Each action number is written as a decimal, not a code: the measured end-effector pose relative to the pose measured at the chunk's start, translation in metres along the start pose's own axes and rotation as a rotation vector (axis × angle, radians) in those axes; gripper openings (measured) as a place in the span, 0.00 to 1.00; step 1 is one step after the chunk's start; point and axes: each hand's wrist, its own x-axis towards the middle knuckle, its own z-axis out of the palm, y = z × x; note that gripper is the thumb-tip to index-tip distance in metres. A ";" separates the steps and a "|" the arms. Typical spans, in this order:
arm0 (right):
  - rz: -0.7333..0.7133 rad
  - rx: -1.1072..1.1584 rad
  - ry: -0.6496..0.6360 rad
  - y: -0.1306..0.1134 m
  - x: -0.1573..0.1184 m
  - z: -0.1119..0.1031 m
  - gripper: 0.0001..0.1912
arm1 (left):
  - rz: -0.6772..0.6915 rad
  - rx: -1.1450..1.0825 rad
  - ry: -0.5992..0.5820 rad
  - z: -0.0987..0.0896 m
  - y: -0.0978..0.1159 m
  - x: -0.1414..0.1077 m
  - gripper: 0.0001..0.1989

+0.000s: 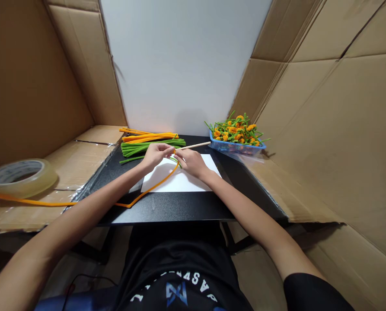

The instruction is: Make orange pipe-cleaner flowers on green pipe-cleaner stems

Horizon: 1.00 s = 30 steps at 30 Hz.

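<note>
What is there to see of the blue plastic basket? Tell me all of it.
The shallow, rectangular blue plastic basket has latticed walls. It sits level at the far right edge of the black tabletop. It is heaped with orange-and-green pipe-cleaner flowers, whose green stems poke out past its rim.

The only words here are on the black shirt (pixel 180 289) that the person is wearing. White letters (pixel 183 277) bend in a big curve, like a hill, over the front of the shirt. From this view they are upside down, and the shirt has folds, so they are hard to read. Some of them look like an A and an S, but the whole word cannot be read. Under the curve sits a blue and white logo (pixel 176 294) with sharp, pointy lines. It may be a letter, but it is too hard to tell which one.
</note>
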 end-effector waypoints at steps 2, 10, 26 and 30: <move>-0.017 -0.011 0.030 0.000 0.000 0.001 0.15 | 0.041 0.017 0.009 0.002 -0.002 0.000 0.26; -0.050 -0.110 -0.042 0.001 -0.001 -0.001 0.14 | -0.032 -0.026 0.014 0.007 -0.006 0.000 0.21; 0.293 1.462 -0.478 0.027 0.001 0.002 0.18 | -0.421 -0.224 -0.652 -0.013 0.021 -0.006 0.12; 0.342 1.347 -0.554 0.024 0.004 -0.009 0.17 | -0.420 -0.085 -0.742 -0.015 0.024 -0.007 0.14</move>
